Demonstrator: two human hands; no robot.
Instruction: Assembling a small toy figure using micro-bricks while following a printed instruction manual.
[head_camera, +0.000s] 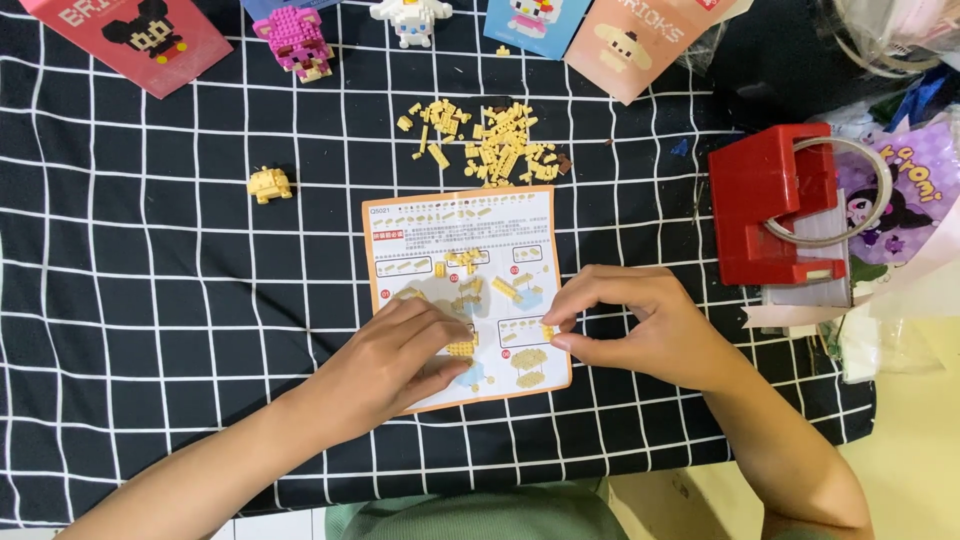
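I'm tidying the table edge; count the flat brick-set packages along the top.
3: a red package at the top left, a blue package top centre, and a peach package just to its right. All are cropped by the frame; more may lie beyond it.

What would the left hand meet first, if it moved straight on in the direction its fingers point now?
The left hand points up and to the right across the instruction sheet. It would probably first meet the right hand, whose fingertips pinch a small yellow brick, though height is hard to judge.
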